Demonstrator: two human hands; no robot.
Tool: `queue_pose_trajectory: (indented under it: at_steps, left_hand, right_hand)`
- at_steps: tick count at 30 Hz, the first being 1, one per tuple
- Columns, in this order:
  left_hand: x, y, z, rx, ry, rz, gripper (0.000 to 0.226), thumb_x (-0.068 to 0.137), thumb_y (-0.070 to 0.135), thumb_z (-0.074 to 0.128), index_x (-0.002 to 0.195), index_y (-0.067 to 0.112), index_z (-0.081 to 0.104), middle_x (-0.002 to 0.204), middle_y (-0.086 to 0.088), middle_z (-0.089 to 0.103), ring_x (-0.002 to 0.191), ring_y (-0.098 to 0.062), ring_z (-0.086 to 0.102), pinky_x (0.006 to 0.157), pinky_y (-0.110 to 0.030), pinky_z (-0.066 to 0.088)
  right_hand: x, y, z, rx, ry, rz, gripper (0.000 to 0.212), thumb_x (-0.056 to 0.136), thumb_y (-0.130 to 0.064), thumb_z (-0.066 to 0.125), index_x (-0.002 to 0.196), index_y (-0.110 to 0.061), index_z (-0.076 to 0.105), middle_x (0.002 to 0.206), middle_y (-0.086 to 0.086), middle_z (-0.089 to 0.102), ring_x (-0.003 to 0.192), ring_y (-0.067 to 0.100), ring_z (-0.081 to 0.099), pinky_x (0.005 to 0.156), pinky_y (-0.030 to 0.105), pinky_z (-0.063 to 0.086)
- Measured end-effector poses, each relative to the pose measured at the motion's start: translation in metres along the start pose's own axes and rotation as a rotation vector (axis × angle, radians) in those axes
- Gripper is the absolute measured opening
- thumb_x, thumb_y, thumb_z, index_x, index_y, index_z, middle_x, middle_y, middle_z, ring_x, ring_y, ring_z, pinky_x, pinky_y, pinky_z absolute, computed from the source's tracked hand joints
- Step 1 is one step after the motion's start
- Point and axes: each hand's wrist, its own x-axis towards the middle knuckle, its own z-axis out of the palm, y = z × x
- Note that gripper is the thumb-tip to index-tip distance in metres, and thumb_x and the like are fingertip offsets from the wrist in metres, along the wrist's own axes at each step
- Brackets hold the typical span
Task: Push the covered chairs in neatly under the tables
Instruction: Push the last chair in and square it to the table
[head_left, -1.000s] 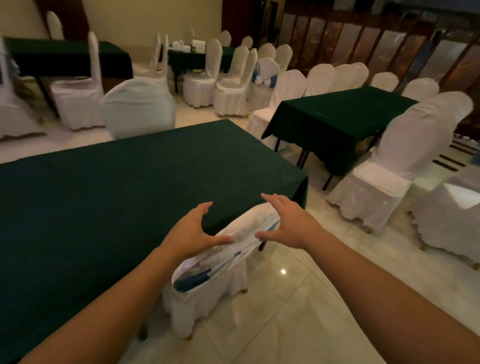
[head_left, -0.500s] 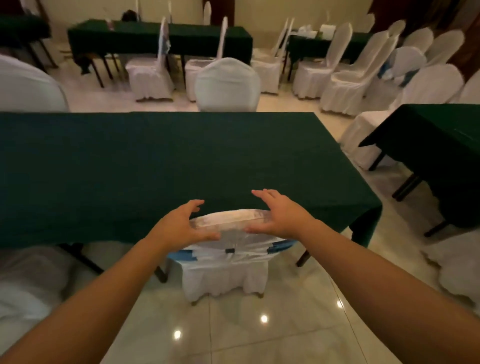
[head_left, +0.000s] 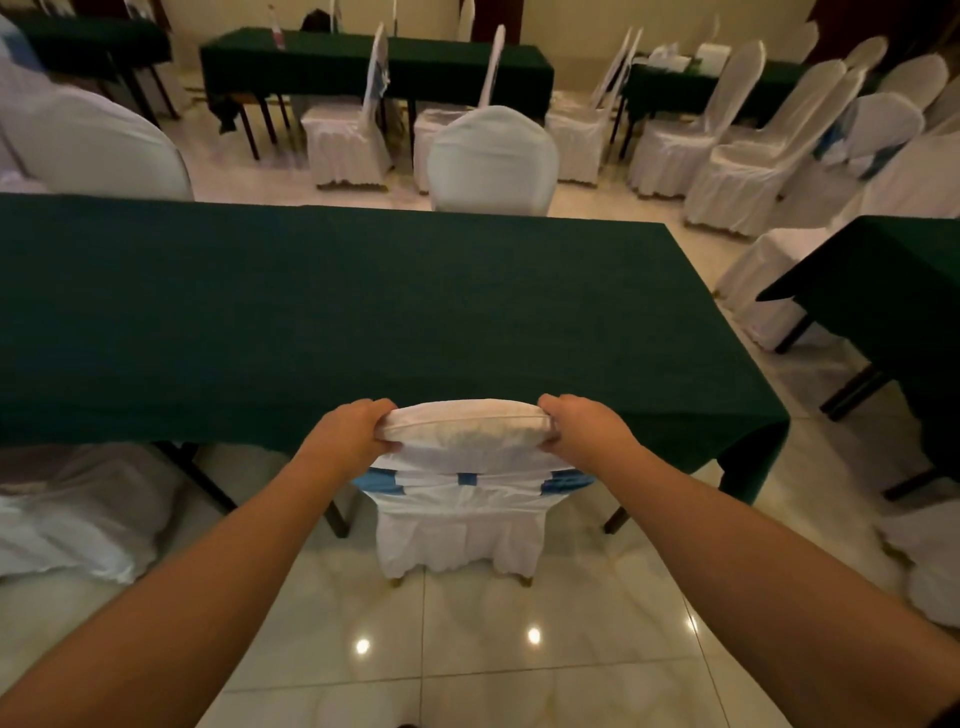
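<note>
A: Both hands, hovering spread over the chair top half a second ago, now close on it. Left hand (head_left: 349, 435) and right hand (head_left: 586, 426) each pinch a top corner of the white fabric-covered chair with blue sash (head_left: 462, 483).

B: Position?

A: Centred at the near edge of the long desk draped in dark green cloth (head_left: 332, 312), backrest touching the hanging cloth, rear legs on tile.

B: Step?

A: Squaring up, likely. Next: a short, even, straight push.
</note>
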Motion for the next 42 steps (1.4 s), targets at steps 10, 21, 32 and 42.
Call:
queue_pose_trajectory:
  at_steps: [10,21,32,42]
  left_hand:
    - [-0.004,-0.004,0.011,-0.018,0.076,0.065,0.025,0.088,0.034,0.073,0.109,0.03,0.059,0.095,0.004,0.063,0.082,-0.014,0.057,0.076,-0.031,0.05]
    - [-0.014,0.029,0.023,-0.019,0.112,0.09,0.023,0.088,0.034,0.073,0.106,0.028,0.058,0.094,0.005,0.062,0.081,-0.013,0.056,0.072,-0.026,0.044]
    - [-0.013,0.065,0.038,-0.036,0.136,0.089,0.025,0.087,0.035,0.074,0.106,0.028,0.06,0.092,0.007,0.061,0.08,-0.011,0.054,0.07,-0.025,0.041]
    - [-0.008,0.103,0.053,-0.053,0.12,0.118,0.027,0.086,0.036,0.075,0.108,0.028,0.061,0.094,0.007,0.062,0.08,-0.011,0.055,0.072,-0.025,0.042]
  right_hand:
    - [-0.003,-0.002,0.001,-0.054,0.065,-0.042,0.017,0.087,-0.027,0.067,0.093,-0.033,0.052,0.085,-0.007,0.059,0.075,0.016,0.055,0.066,0.035,0.047]
    - [-0.023,0.023,-0.004,-0.064,0.039,-0.05,0.015,0.089,-0.028,0.067,0.094,-0.033,0.054,0.082,-0.009,0.058,0.073,0.011,0.054,0.066,0.032,0.046]
    - [-0.039,0.056,-0.007,-0.07,0.05,-0.02,0.017,0.088,-0.029,0.069,0.097,-0.033,0.056,0.086,-0.008,0.059,0.076,0.012,0.055,0.068,0.032,0.046]
    - [-0.055,0.093,-0.01,-0.064,0.05,0.027,0.02,0.088,-0.029,0.071,0.094,-0.034,0.052,0.086,-0.007,0.059,0.075,0.011,0.053,0.07,0.031,0.046]
